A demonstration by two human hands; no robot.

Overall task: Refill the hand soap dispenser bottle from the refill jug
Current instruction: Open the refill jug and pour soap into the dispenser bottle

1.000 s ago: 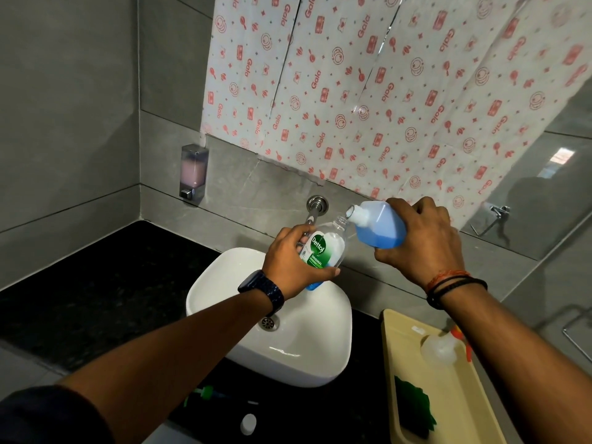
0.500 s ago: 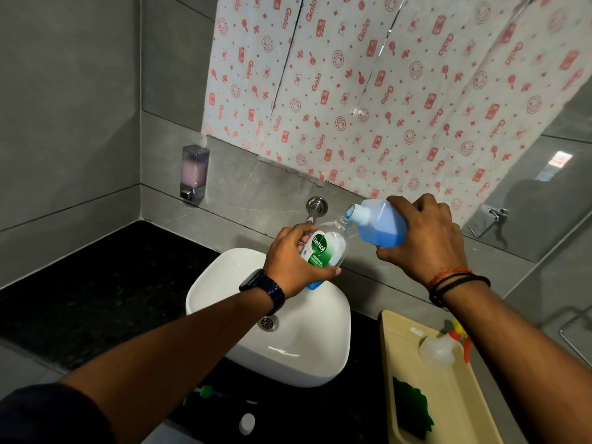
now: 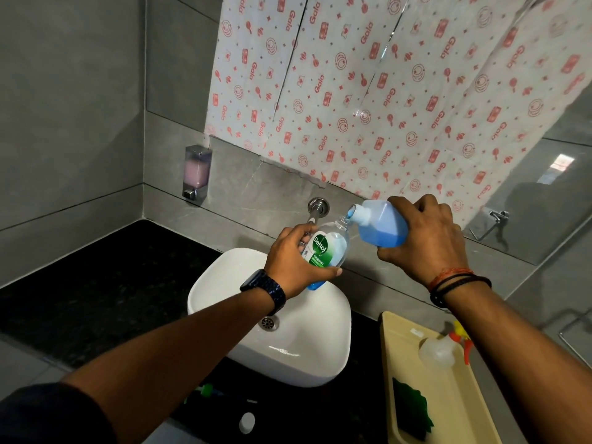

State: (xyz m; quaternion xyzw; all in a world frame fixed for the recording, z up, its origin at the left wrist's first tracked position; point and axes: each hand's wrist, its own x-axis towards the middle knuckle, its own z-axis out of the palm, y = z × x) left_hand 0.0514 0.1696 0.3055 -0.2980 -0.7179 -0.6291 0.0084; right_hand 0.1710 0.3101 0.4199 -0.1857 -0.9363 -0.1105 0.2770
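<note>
Above the white basin (image 3: 224,283), left hand (image 3: 293,261) grips the dispenser bottle (image 3: 330,248), right hand (image 3: 426,238) tilts the refill jug (image 3: 381,227) spout-to-mouth.

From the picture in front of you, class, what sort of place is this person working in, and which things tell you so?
Most likely a bathroom or washroom. A white basin sits on a dark counter, a tap comes out of the grey tiled wall, and a soap dispenser is fixed to that wall.
</note>
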